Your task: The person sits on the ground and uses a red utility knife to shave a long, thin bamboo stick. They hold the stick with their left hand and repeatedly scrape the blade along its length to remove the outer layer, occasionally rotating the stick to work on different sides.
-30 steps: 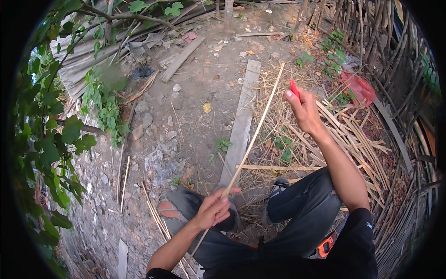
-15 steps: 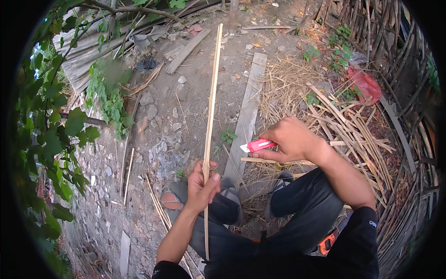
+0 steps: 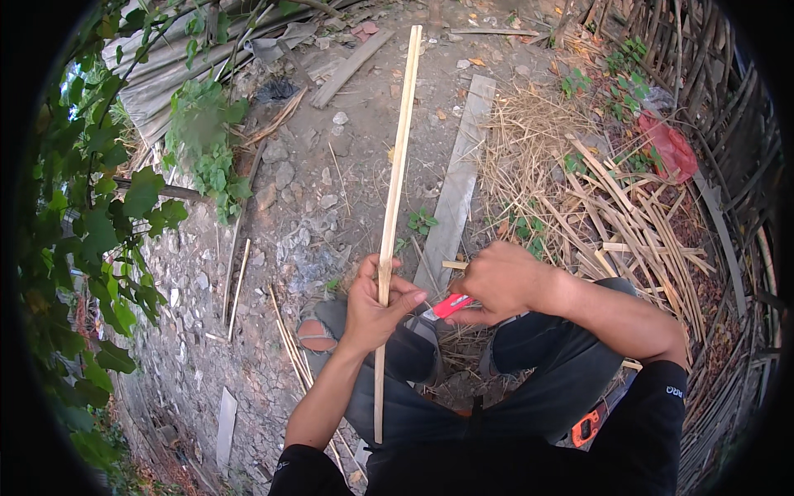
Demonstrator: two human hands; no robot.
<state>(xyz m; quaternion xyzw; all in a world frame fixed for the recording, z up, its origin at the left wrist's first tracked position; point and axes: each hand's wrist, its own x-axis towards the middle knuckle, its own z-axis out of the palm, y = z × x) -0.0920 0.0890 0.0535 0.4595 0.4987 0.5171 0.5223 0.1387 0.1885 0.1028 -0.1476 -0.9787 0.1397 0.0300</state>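
Note:
A long, thin wooden strip (image 3: 399,157) stands nearly upright in the picture, its lower end over my lap. My left hand (image 3: 374,304) is closed round it near its lower third, thumb stretched toward the right. In my right hand (image 3: 506,285) is a red utility knife (image 3: 451,305), gripped between thumb and curled fingers. Its blade points left and down, close to my left thumb and a short way right of the strip. I cannot see the blade touch the wood.
A pile of cut strips (image 3: 653,240) lies on the right beside dry straw (image 3: 525,157). A grey plank (image 3: 459,182) stretches ahead of my feet. An orange-handled tool (image 3: 585,428) rests by my right hip. Leafy branches (image 3: 99,240) hang at left; a stick fence (image 3: 728,107) stands at right.
My right hand has come down and left with the knife, nearer my left hand. The left hand and strip have shifted slightly up and right in the picture; the whole view has shifted a little too.

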